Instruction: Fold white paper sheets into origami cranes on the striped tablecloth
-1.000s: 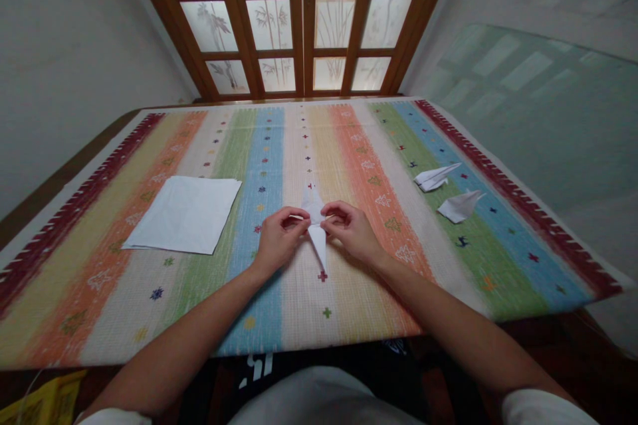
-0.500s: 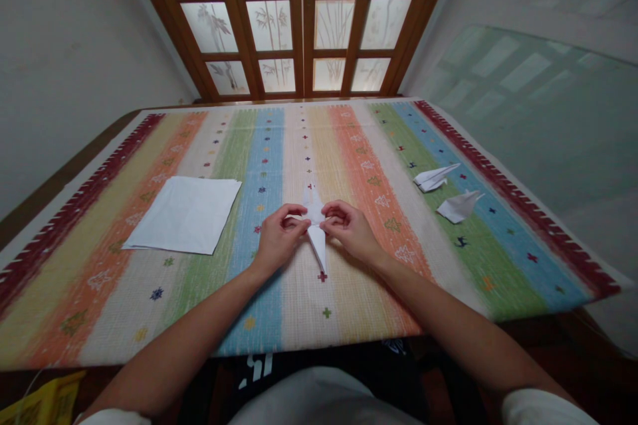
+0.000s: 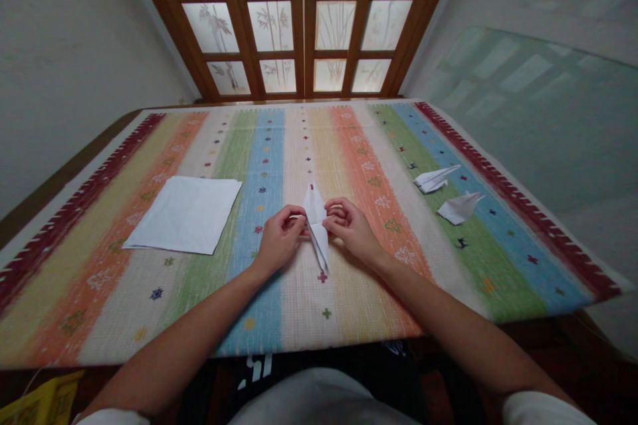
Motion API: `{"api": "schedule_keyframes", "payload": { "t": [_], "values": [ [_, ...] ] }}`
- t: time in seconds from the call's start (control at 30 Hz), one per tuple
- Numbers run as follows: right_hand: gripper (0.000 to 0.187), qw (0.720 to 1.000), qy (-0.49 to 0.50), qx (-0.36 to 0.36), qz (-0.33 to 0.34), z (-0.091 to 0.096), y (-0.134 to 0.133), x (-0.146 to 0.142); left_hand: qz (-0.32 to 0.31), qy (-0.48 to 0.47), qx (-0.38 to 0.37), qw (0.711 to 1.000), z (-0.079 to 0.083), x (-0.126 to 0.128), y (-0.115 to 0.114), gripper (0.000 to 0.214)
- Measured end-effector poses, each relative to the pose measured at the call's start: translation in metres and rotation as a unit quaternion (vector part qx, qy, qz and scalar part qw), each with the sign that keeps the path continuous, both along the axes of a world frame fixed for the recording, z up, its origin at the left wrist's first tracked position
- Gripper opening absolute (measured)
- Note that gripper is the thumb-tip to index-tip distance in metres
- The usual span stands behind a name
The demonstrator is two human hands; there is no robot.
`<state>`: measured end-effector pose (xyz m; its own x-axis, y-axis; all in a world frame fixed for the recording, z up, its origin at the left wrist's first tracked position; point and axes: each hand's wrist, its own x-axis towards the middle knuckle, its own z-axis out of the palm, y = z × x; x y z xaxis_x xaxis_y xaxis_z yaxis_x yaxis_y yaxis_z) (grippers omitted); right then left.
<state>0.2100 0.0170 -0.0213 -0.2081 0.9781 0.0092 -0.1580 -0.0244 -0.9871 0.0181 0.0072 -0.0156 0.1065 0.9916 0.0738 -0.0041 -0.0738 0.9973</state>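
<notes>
A narrow, pointed piece of folded white paper [image 3: 319, 239] is held between my two hands over the middle of the table. One point reaches away from me and the other toward me. My left hand [image 3: 282, 232] pinches its left edge near the middle. From the other side, my right hand [image 3: 349, 226] grips the right edge with thumb and fingers, the rest of the fingers curled. Some fingertips are hidden behind the paper. Off to the right lie two folded paper cranes [image 3: 459, 207], one just behind the other.
A stack of square white paper sheets [image 3: 184, 216] lies to the left. The striped tablecloth [image 3: 269, 305] covers the table. Beyond the far edge stand wooden doors [image 3: 304, 33] with glass panes. A yellow crate [image 3: 44, 398] is at the lower left, below the table edge.
The folded paper has turned and opened slightly, showing more of its face. My fingers have shifted a little along its edges. The stack and the cranes stay where they were.
</notes>
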Motion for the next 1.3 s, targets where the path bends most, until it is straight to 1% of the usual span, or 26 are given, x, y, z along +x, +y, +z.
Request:
{"api": "schedule_keyframes", "payload": {
  "t": [0.1, 0.23, 0.33, 0.47, 0.53, 0.6, 0.7, 0.87, 1.1, 1.3],
  "values": [
    [0.037, 1.000, 0.017, -0.020, 0.012, 0.001, -0.001, 0.001, -0.015, 0.026, 0.035, 0.999, 0.000, -0.002, -0.002, 0.019],
    [0.035, 0.999, 0.008, -0.025, 0.027, 0.003, -0.002, 0.001, -0.012, 0.053, 0.070, 0.996, -0.001, -0.003, -0.003, 0.021],
    [0.030, 1.000, -0.013, -0.002, 0.021, 0.003, -0.002, 0.000, 0.007, 0.059, 0.061, 0.996, -0.003, -0.003, -0.002, 0.027],
    [0.022, 0.999, -0.039, 0.024, 0.013, 0.002, -0.002, 0.001, 0.030, -0.010, 0.029, 0.999, -0.004, 0.000, -0.001, 0.033],
    [0.018, 0.998, -0.048, 0.038, 0.014, 0.002, -0.001, 0.002, 0.036, -0.022, 0.025, 0.999, -0.002, 0.001, -0.002, 0.032],
    [0.017, 0.997, -0.057, 0.054, 0.018, 0.002, -0.001, 0.004, 0.029, 0.005, 0.028, 0.999, 0.000, 0.000, -0.002, 0.024],
    [0.021, 0.995, -0.063, 0.066, 0.036, 0.002, -0.002, 0.008, 0.008, 0.043, 0.032, 0.998, 0.001, -0.002, -0.002, 0.015],
    [0.027, 0.994, -0.077, 0.058, 0.059, 0.001, -0.002, 0.012, 0.000, 0.042, 0.037, 0.998, -0.001, -0.005, -0.001, 0.017],
    [0.025, 0.994, -0.088, 0.050, 0.047, 0.001, -0.001, 0.012, -0.022, 0.040, 0.033, 0.998, -0.001, -0.006, -0.002, 0.031],
    [0.022, 0.993, -0.098, 0.061, 0.035, 0.001, -0.001, 0.009, -0.001, 0.052, 0.023, 0.998, -0.003, -0.005, -0.001, 0.025]
  ]
}}
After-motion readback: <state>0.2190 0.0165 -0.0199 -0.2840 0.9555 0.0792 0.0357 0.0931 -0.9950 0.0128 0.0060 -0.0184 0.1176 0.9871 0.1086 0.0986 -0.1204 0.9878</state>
